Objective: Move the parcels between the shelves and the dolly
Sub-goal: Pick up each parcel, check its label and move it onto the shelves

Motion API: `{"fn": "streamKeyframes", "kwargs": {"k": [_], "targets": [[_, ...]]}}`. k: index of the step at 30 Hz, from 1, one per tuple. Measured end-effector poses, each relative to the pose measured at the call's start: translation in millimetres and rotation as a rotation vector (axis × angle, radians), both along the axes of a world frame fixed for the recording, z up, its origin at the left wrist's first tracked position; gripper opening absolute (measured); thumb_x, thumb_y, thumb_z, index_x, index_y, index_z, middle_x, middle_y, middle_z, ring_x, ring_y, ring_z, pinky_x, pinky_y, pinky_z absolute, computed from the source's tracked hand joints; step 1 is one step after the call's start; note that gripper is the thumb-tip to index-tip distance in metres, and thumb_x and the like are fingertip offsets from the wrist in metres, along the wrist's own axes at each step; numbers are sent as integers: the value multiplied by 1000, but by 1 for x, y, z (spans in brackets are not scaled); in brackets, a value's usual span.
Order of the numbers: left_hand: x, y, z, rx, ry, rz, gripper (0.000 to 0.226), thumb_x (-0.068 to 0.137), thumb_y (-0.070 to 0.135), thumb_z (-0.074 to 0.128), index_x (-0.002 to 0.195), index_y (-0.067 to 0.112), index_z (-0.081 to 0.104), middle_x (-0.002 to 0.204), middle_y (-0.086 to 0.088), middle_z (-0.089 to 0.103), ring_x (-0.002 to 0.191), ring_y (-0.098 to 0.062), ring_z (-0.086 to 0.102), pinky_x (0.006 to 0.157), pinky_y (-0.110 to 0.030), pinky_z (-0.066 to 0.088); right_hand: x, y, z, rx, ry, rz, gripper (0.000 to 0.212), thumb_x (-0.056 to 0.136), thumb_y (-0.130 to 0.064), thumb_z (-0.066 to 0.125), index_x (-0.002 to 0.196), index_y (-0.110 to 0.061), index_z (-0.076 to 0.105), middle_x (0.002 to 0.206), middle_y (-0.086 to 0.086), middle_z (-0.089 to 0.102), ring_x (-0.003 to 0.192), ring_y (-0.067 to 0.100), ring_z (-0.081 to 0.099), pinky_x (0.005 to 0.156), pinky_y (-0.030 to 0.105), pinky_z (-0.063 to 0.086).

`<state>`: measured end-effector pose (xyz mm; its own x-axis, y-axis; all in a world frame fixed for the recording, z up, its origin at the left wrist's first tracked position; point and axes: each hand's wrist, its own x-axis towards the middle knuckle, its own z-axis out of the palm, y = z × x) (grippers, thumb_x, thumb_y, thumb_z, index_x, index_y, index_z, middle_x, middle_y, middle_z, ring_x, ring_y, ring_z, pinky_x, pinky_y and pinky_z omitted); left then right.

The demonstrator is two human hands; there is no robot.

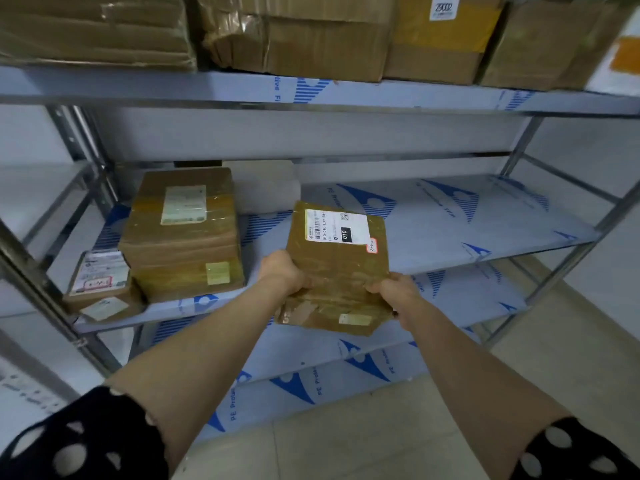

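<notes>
Presently the flat taped parcel (337, 268) is held tilted over the front edge of the middle shelf (450, 230). The left grip (282, 275) and right grip (391, 291) are each clamped on a near corner. Risk: with so shallow a hold, the glossy tape may slip and the parcel drop short of the shelf.

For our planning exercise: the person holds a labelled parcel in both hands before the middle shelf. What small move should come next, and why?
Probably ease the parcel forward and down onto the bare shelf right of the stack. The left grip and right grip hold its near end, it is tilted over the shelf's front, and that spot lies open.
</notes>
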<state>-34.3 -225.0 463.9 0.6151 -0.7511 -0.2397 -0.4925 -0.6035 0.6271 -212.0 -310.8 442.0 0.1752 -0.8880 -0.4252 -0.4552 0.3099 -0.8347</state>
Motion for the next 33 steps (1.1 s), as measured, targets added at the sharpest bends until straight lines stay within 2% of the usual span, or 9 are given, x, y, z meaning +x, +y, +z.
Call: {"fn": "streamKeyframes", "kwargs": {"k": [2,5,12,16,19,23,26,29,33], "targets": [[-15,19,-2,27,7,-2,46,74,26,81,109,9,57,115,-11,61,109,-27,58,93,-36,50,-15,16,-2,17,-33,7,15,84,-14,71,89,-16,57,100,5,65,95,23,61,94,44,51],[-42,52,-5,21,108,60,47,70,22,84,101,12,51,112,-10,61,103,-27,60,90,-38,52,-40,42,-7,16,-68,47,27,82,-14,75,77,-20,49,87,1,60,95,24,61,94,46,50],[-115,168,-24,-80,155,343,40,75,27,78,103,12,54,100,-5,61,89,-21,58,77,-33,51,-91,117,-27,37,-123,291,23,78,-8,77,82,-21,58,96,4,67,94,25,65,89,45,54],[-147,256,-33,-106,139,527,22,77,24,77,82,11,61,90,-7,65,84,-22,62,75,-33,53,-95,174,-37,79,-119,462,20,77,-5,77,89,-15,64,101,9,69,94,28,66,90,46,54],[-163,329,-34,-108,137,698,32,74,24,80,96,6,65,97,-9,69,90,-24,65,82,-38,56,-83,229,-43,82,-91,622,20,77,-7,77,91,-12,63,101,11,69,93,29,67,89,46,54],[-183,429,-39,-122,127,877,26,75,21,77,93,6,68,97,-9,70,91,-24,66,80,-35,55,-64,316,-48,70,-82,819,24,79,-4,74,98,-10,61,104,13,67,94,29,65,91,43,53],[-198,504,-43,-144,168,1013,21,74,17,74,91,8,64,97,-9,69,89,-23,67,80,-34,56,-52,384,-50,71,-58,969,17,81,-1,71,93,-8,61,102,12,65,89,26,62,87,37,52],[-213,583,-44,-142,210,1144,35,72,18,76,102,6,62,101,-9,67,92,-23,66,83,-36,57,-37,459,-50,41,-33,1119,27,80,0,71,105,-4,61,104,14,66,88,26,61,83,35,51],[-236,697,-51,-175,211,1303,39,76,16,76,108,11,56,107,-8,63,99,-25,63,88,-38,55,-22,574,-50,38,-26,1292,32,80,-1,71,109,-8,59,104,8,64,93,25,61,90,37,51]]}}
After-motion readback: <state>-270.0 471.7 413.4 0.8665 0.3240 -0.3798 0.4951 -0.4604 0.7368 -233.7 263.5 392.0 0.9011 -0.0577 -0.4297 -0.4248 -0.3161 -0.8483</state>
